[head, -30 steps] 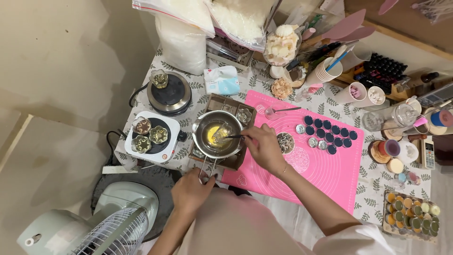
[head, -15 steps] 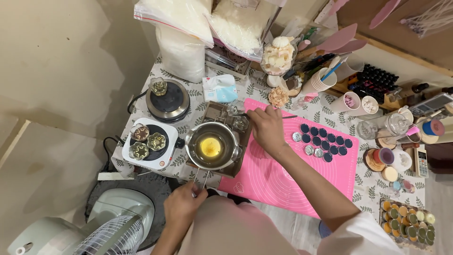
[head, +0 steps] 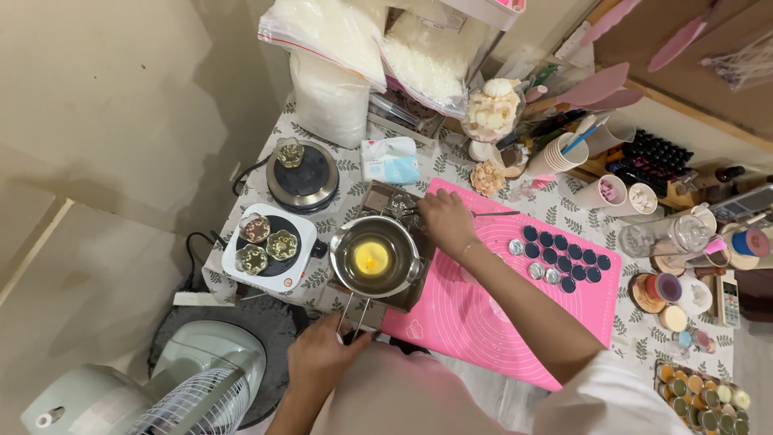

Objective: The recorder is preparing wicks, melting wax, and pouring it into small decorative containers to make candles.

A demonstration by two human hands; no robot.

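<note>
A steel pot point(head: 375, 258) with yellow liquid in it stands at the table's front, next to a pink mat point(head: 491, 310). My left hand point(head: 322, 357) grips the pot's wire handle point(head: 354, 316) at the near edge. My right hand point(head: 444, 222) rests just behind the pot, fingers closed on the end of a thin metal tool point(head: 493, 214) that lies across the mat's far edge. Whether the fingers lift it or only pinch it is hard to tell. Several small dark round tins point(head: 564, 251) sit in rows on the mat to the right.
A white hot plate point(head: 272, 251) with three small filled cups and a round black one point(head: 303, 179) stand left of the pot. Bags of white flakes point(head: 338, 48), paper cups point(head: 555, 153), jars and a tray of small tins point(head: 704, 395) crowd the back and right. A fan point(head: 161, 387) stands below left.
My right hand left the pot, where it held a tool over the liquid, and moved back behind it. The left hand stayed on the handle. The camera moved closer.
</note>
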